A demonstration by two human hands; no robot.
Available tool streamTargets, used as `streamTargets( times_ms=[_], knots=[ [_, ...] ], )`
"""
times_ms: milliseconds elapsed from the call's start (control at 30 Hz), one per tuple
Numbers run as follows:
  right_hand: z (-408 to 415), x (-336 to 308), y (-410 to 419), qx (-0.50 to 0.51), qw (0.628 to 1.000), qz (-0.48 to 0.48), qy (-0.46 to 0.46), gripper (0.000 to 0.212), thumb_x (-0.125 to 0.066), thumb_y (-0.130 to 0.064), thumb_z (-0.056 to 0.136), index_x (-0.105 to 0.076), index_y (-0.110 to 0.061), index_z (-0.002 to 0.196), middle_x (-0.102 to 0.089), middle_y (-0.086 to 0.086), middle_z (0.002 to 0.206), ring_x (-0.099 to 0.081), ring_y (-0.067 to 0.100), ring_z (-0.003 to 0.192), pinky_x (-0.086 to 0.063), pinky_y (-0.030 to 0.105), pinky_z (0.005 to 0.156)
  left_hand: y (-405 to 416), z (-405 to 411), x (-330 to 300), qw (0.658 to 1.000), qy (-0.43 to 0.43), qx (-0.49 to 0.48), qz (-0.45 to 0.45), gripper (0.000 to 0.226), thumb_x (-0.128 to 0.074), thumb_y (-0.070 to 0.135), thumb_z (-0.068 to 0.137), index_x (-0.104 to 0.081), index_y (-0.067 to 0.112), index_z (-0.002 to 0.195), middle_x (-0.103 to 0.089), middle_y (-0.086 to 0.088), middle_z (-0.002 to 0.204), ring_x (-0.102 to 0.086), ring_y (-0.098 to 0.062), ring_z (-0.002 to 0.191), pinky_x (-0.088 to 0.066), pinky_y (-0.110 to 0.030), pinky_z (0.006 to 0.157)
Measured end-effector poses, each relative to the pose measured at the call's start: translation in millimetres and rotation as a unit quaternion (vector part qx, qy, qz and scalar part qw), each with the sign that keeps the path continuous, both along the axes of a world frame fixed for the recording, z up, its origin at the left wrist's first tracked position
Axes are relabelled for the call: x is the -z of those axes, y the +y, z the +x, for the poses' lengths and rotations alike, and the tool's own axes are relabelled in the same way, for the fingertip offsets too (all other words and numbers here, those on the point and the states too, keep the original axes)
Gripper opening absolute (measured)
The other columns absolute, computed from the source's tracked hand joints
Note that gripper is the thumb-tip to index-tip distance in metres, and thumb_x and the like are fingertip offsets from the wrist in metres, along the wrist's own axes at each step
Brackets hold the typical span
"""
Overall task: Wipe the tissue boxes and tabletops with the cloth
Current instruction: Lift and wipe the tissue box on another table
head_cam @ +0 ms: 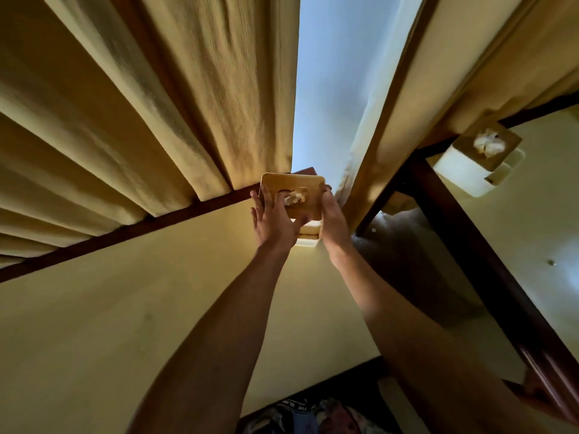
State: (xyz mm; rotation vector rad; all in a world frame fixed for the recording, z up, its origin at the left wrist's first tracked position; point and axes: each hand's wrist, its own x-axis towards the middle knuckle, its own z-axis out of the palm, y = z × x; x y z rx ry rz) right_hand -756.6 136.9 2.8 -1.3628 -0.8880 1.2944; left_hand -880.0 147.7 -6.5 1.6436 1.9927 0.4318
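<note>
Bare hands [272,220] [333,219], square wooden-lidded tissue box [308,191]

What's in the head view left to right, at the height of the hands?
Bench seat cushions → left hand → tissue box held between the hands → right hand → dark wooden table edge → second tissue box on the neighbouring tabletop.

Blurred second tissue box [484,158], right.
</note>
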Motion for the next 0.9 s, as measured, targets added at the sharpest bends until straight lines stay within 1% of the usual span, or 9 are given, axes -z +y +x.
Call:
streamTargets(
  times_ms=[100, 167, 233, 333, 533, 667, 767, 833, 900],
  knots=[
    [-9.1, 40.2, -44.2, 0.012, 0.992, -0.100, -0.075, 0.059, -0.036, -0.071, 0.103, -0.051, -0.035, 0.148, -0.058, -0.015, 0.132, -0.049, 0.010, 0.130, -0.034, 0.036, 0.119, -0.5, -0.4, -0.3, 1.000, -0.005, -0.004, 0.006, 0.073, -0.077, 0.056, 0.084, -0.046, 0.030, 0.145, -0.002, -0.008, 0.175, 0.012, -0.033, 0.160, -0.009, -0.053, 0.129],
    [-11.7, 55.4, -54.9, 0.022, 0.984, -0.162, -0.076, 0.083, -0.033, -0.094, 0.085, -0.057, -0.034, 0.137, -0.060, -0.013, 0.114, -0.054, 0.017, 0.116, -0.037, 0.049, 0.119, -1.1, 0.0, -2.0, 1.000, -0.006, -0.002, 0.003, 0.074, -0.077, 0.058, 0.084, -0.046, 0.030, 0.145, -0.001, -0.008, 0.175, 0.012, -0.033, 0.160, -0.007, -0.052, 0.129],
    [-9.8, 45.3, -38.4, 0.055, 0.982, -0.166, -0.065, 0.092, -0.032, -0.105, 0.070, -0.067, -0.035, 0.117, -0.059, -0.017, 0.094, -0.056, 0.007, 0.096, -0.045, 0.039, 0.106, -1.3, 0.2, -2.9, 1.000, -0.002, 0.001, 0.002, 0.074, -0.077, 0.058, 0.084, -0.046, 0.030, 0.145, 0.000, -0.008, 0.175, 0.013, -0.033, 0.159, -0.007, -0.052, 0.129],
    [-5.5, -3.4, -6.8, 0.057, 0.988, -0.140, -0.028, 0.055, -0.038, -0.071, 0.102, -0.075, -0.031, 0.110, -0.074, -0.016, 0.099, -0.069, -0.002, 0.096, -0.045, 0.016, 0.085, -0.9, 0.7, -2.9, 1.000, 0.005, 0.003, -0.001, 0.075, -0.076, 0.059, 0.084, -0.046, 0.030, 0.146, 0.000, -0.008, 0.175, 0.013, -0.033, 0.159, -0.007, -0.052, 0.129],
    [-3.3, 4.4, -41.1, 0.010, 0.983, -0.114, -0.141, 0.033, -0.048, -0.056, 0.102, -0.054, -0.057, 0.134, -0.067, -0.019, 0.133, -0.057, 0.009, 0.130, -0.041, 0.039, 0.115, 1.3, -2.1, -7.2, 0.996, 0.080, 0.051, 0.001, 0.075, -0.072, 0.061, 0.086, -0.047, 0.026, 0.147, -0.006, -0.013, 0.174, 0.008, -0.038, 0.159, -0.004, -0.050, 0.129],
    [-3.4, 9.3, -56.0, 0.045, 0.986, -0.122, -0.108, 0.034, -0.060, -0.027, 0.099, -0.070, -0.041, 0.129, -0.070, -0.036, 0.095, -0.070, 0.005, 0.103, -0.058, 0.048, 0.099, 0.7, -10.4, -15.2, 0.959, 0.224, 0.165, 0.050, 0.081, -0.066, 0.068, 0.086, -0.049, 0.018, 0.147, -0.021, -0.008, 0.172, 0.004, -0.032, 0.160, -0.001, -0.051, 0.129],
    [-3.1, 0.6, -52.9, 0.079, 0.985, -0.126, -0.085, 0.034, -0.058, -0.016, 0.105, -0.069, -0.022, 0.137, -0.077, 0.002, 0.108, -0.072, 0.028, 0.093, -0.060, 0.043, 0.090, 1.6, -18.3, -23.2, 0.921, 0.286, 0.251, 0.081, 0.077, -0.071, 0.066, 0.083, -0.055, 0.019, 0.142, -0.051, 0.001, 0.154, -0.020, -0.032, 0.155, -0.015, -0.049, 0.127],
    [-2.0, -0.3, -52.5, 0.092, 0.984, -0.129, -0.078, 0.036, -0.057, -0.013, 0.106, -0.067, -0.021, 0.139, -0.076, 0.007, 0.107, -0.069, 0.017, 0.078, -0.060, 0.026, 0.072, 7.3, -22.1, -27.2, 0.909, 0.288, 0.288, 0.083, 0.068, -0.075, 0.056, 0.085, -0.056, 0.020, 0.139, -0.060, 0.003, 0.144, -0.034, -0.027, 0.145, -0.023, -0.046, 0.122],
    [0.3, 5.8, -51.2, 0.100, 0.983, -0.136, -0.074, 0.037, -0.057, -0.012, 0.105, -0.067, -0.022, 0.140, -0.071, -0.011, 0.100, -0.063, 0.001, 0.082, -0.055, 0.015, 0.071, 16.3, -24.6, -32.6, 0.902, 0.289, 0.312, 0.067, 0.063, -0.075, 0.049, 0.089, -0.053, 0.019, 0.141, -0.061, -0.001, 0.144, -0.039, -0.028, 0.143, -0.024, -0.049, 0.119]
  ],
)
